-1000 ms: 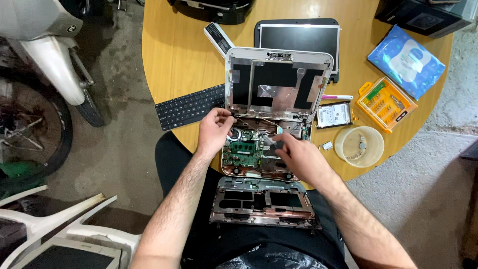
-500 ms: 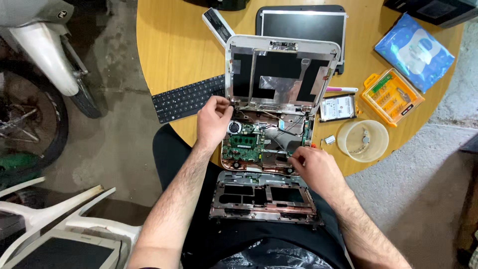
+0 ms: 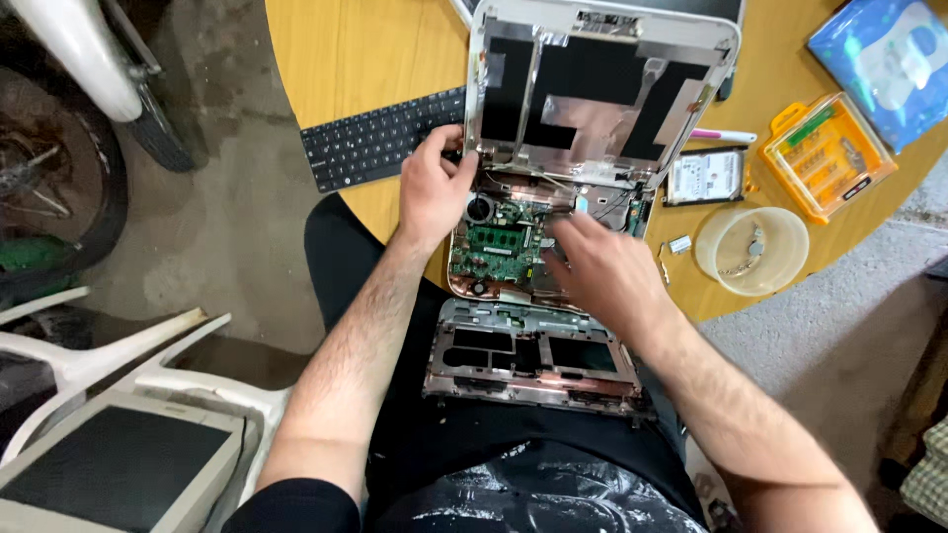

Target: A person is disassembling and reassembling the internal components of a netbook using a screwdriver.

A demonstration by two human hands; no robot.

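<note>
A bare concrete floor (image 3: 227, 227) filled the left of the frame beneath a round wooden table (image 3: 365, 59) that curved across the top. At the far left a motorcycle wheel (image 3: 59, 188) stood by the edge, and below it, in the lower left corner, white plastic chairs (image 3: 109, 355) held an old monitor (image 3: 109, 469) lying face up. On the table just left of centre lay a loose black keyboard (image 3: 370, 148). The left hand (image 3: 434, 192) rested at the left hinge corner of the opened laptop (image 3: 538, 232), its fingers curled against the edge where lid and base met; whether they pinched anything could not be told. The laptop sat at the table's near edge in the centre of the frame, its green circuit board (image 3: 499, 252) exposed and its stripped lid (image 3: 597, 94) standing up behind. A detached metal frame panel (image 3: 528, 355) lay across the person's lap below it. The right hand (image 3: 602, 271) lay over the right part of the base, fingers loosely spread and apart, gripping nothing visible. Further right sat a hard drive (image 3: 704, 178), a round plastic tub (image 3: 752, 252), an orange screwdriver-bit case (image 3: 828, 156) and, at the upper right, a blue packet (image 3: 884, 59).
</note>
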